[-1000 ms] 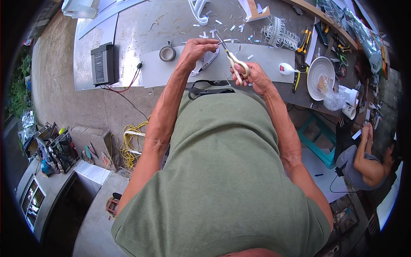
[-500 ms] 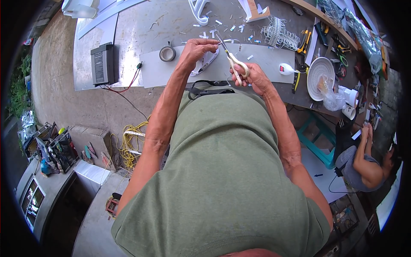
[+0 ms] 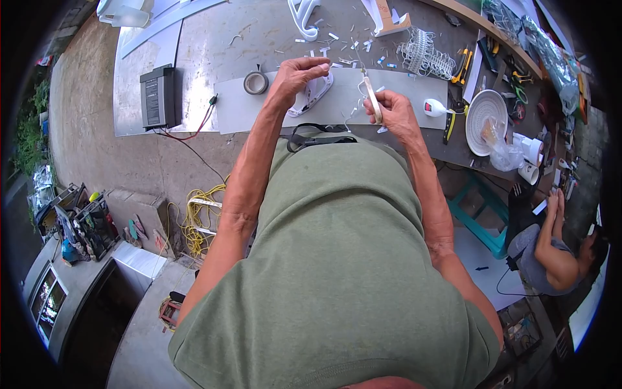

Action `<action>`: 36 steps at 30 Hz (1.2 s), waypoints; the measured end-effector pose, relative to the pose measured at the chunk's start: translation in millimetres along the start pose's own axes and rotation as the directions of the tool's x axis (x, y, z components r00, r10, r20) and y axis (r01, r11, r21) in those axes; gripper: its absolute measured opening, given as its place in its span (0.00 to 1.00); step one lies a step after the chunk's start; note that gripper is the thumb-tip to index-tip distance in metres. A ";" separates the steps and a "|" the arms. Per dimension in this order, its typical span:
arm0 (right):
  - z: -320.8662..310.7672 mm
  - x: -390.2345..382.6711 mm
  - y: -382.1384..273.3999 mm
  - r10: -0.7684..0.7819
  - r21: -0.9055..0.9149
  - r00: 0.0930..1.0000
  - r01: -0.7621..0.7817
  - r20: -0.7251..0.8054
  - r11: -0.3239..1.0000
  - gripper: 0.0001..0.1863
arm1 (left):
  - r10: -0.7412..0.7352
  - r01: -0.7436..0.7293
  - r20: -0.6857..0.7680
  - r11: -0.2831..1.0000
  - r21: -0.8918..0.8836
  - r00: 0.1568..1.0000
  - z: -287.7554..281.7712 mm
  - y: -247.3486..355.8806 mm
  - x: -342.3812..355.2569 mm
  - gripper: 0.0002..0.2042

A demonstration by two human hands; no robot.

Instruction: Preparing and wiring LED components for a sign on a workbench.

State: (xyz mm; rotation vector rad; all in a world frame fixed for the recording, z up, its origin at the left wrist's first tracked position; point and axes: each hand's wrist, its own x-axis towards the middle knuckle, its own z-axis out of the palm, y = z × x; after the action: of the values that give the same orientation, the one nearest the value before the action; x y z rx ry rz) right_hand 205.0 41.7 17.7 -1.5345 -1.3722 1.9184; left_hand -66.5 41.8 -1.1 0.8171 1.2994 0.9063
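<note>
My left hand [image 3: 298,81] is closed in a pinch above a white curved piece [image 3: 314,97]; whatever is between its fingertips is too small to make out. My right hand [image 3: 392,113] grips cream-handled scissors [image 3: 372,97], turned edge-on with blades upward, a short way right of my left fingers. Under both hands lies a long grey sheet [image 3: 240,113] on the metal table [image 3: 194,45]. Small white offcuts [image 3: 368,45] are scattered beyond them, and thin white wire lies below the scissors.
Around me are a dark power box [image 3: 155,97], a tape roll [image 3: 256,82], a glue bottle [image 3: 433,107], pliers [image 3: 463,65] and a round tray [image 3: 483,136]. A teal stool [image 3: 486,233] and a person [image 3: 557,259] are at lower right, yellow cable [image 3: 197,220] at lower left.
The scissors and my right hand have shifted right, away from my left fingertips, and the scissors have turned edge-on. My left hand is nearly where it was.
</note>
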 end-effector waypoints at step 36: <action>30.6 80.2 -32.6 -0.565 -0.682 0.761 0.599 0.320 0.419 0.06 | 0.570 -0.289 -0.009 0.430 0.855 0.821 16.4 -6.9 -13.9 0.11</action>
State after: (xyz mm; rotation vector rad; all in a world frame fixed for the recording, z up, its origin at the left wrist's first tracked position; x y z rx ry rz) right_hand 138.9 102.1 -2.2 -0.9855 -2.5248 0.9324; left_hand -50.2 26.4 0.4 1.9250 1.8737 0.7969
